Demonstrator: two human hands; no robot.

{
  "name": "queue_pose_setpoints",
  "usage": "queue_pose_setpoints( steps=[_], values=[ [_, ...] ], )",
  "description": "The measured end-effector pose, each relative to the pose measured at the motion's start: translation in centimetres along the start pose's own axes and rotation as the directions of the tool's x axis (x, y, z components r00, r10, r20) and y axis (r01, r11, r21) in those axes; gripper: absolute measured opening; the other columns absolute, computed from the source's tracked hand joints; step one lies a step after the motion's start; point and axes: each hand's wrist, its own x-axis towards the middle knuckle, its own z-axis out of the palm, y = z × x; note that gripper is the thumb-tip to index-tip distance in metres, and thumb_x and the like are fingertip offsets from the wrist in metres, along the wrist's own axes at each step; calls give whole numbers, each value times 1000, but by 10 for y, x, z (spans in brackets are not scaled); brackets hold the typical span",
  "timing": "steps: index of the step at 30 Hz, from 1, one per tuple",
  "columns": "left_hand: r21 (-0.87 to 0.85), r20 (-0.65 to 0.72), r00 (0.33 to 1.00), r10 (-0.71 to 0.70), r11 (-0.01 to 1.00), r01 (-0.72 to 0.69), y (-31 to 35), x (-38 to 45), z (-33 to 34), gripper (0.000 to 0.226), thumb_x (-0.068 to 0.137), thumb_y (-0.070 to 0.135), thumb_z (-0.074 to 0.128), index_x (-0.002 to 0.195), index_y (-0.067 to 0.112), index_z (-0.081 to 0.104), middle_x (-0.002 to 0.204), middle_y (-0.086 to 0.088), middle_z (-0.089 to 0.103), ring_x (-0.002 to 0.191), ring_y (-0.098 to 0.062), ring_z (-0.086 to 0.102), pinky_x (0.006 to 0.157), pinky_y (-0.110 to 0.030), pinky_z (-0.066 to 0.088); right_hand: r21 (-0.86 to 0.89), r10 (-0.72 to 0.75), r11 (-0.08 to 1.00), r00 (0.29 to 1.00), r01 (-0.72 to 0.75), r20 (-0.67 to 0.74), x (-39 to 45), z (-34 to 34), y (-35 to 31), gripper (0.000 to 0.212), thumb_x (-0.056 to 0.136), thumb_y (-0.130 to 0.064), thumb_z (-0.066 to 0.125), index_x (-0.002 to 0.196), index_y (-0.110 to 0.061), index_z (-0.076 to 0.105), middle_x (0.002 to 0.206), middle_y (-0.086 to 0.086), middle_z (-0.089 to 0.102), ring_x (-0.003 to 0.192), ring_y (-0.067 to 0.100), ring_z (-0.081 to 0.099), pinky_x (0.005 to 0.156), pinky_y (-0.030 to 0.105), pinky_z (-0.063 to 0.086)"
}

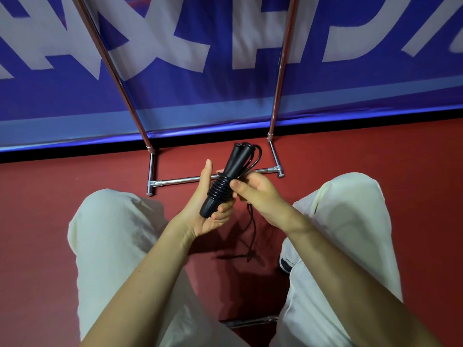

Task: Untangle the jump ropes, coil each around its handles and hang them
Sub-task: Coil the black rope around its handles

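A black jump rope (226, 180) has its two handles held side by side, with several turns of cord wound round their middle. My left hand (204, 211) holds the handles from below, fingers curled under the lower end, thumb raised. My right hand (258, 194) pinches the cord just right of the coil. A loose length of cord (250, 236) hangs from that hand down to the floor between my knees. A short loop stands out beside the handle tops.
A metal rack stands ahead, with two slanted uprights (280, 78) and a low crossbar (185, 181) on the red floor (75, 176). A blue banner with white letters (225, 58) hangs behind it. My knees in pale trousers (105, 234) flank the hands.
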Motion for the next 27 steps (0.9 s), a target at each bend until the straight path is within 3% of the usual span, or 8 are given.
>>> queue_pose_setpoints(
  steps=[4, 6, 8, 12, 14, 19, 24, 27],
  values=[
    [166, -79, 995, -66, 983, 79, -6, 9, 0, 95, 79, 85, 15, 56, 7, 65, 47, -8, 51, 29, -13, 42, 31, -14, 25, 44, 14, 999, 1000, -15, 26, -4, -3, -5, 9, 86, -15, 61, 85, -6, 58, 62, 1, 60, 45, 7, 52, 48, 17, 42],
    [203, -143, 989, -41, 977, 70, -11, 13, 0, 89, 86, 79, 21, 72, 6, 69, 59, -11, 62, 44, -19, 56, 40, -20, 43, 36, 58, 998, 997, -56, -59, -4, -1, -6, 10, 90, -9, 65, 85, -8, 56, 62, 0, 62, 41, 8, 53, 42, 19, 42],
    [185, -208, 978, 12, 982, 27, -10, 15, 1, 73, 95, 67, 27, 93, 7, 68, 68, -11, 69, 56, -20, 66, 50, -27, 53, -30, 48, 998, 982, -55, -181, -2, -3, -4, 14, 87, -6, 69, 83, -14, 58, 71, -2, 64, 54, 5, 60, 53, 19, 48],
    [188, -206, 978, 34, 982, 6, -8, 14, 9, 55, 103, 53, 28, 105, 13, 66, 82, -8, 74, 69, -18, 72, 60, -31, 60, -374, 13, 917, 948, -138, -318, 0, -11, 5, 33, 66, -49, 79, 79, -23, 65, 72, -3, 67, 71, 12, 66, 65, 35, 52],
    [223, -216, 975, 58, 975, -9, -16, 13, 13, 54, 102, 54, 29, 107, 16, 67, 83, -9, 74, 69, -20, 71, 62, -32, 60, -468, -22, 870, 939, -151, -343, -1, -13, 8, 47, 66, -57, 75, 75, -14, 61, 66, 2, 59, 62, 17, 58, 59, 34, 44],
    [68, -271, 957, 100, 994, -85, -26, 15, 18, 73, 96, 67, 27, 98, 6, 68, 67, -10, 64, 50, -20, 59, 49, -25, 52, -429, -1, 895, 960, -124, -279, 1, -11, 8, 41, 91, -35, 65, 66, -10, 44, 50, -4, 48, 44, 8, 47, 52, 29, 38],
    [-113, -260, 959, 109, 983, -143, -20, 11, 10, 76, 90, 75, 28, 89, 9, 65, 63, -8, 57, 40, -14, 49, 38, -19, 42, -423, -45, 906, 988, -22, -149, 6, -10, 5, 27, 98, -21, 55, 72, -15, 53, 57, -10, 52, 57, 5, 46, 62, 25, 39],
    [-138, -250, 957, 145, 973, -184, -13, 9, 2, 69, 85, 76, 36, 87, 12, 65, 63, -6, 56, 39, -12, 49, 37, -17, 41, -485, -126, 873, 986, 60, -105, 7, -14, 6, 11, 96, -17, 55, 91, -20, 64, 70, -11, 59, 66, 5, 52, 69, 26, 45]
  ],
)
